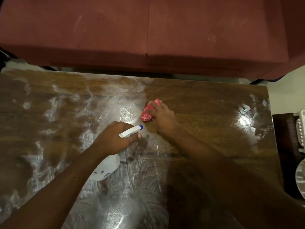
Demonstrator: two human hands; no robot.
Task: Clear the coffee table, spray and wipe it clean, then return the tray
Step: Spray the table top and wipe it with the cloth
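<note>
The brown wooden coffee table [206, 100] fills the view, its left and middle parts smeared with whitish wet streaks. My left hand [113, 139] grips a white spray bottle [109, 167] with a blue nozzle tip pointing right, held just above the table's middle. My right hand [162, 119] presses a bunched red and white cloth [147, 111] flat on the tabletop, just beyond the nozzle. The patch right of the cloth looks darker and less streaked.
A dark red sofa [148, 30] runs along the table's far edge. At the right edge stand a white slatted plastic object [301, 129] and a round pale object [300, 177] on a dark surface beside the table.
</note>
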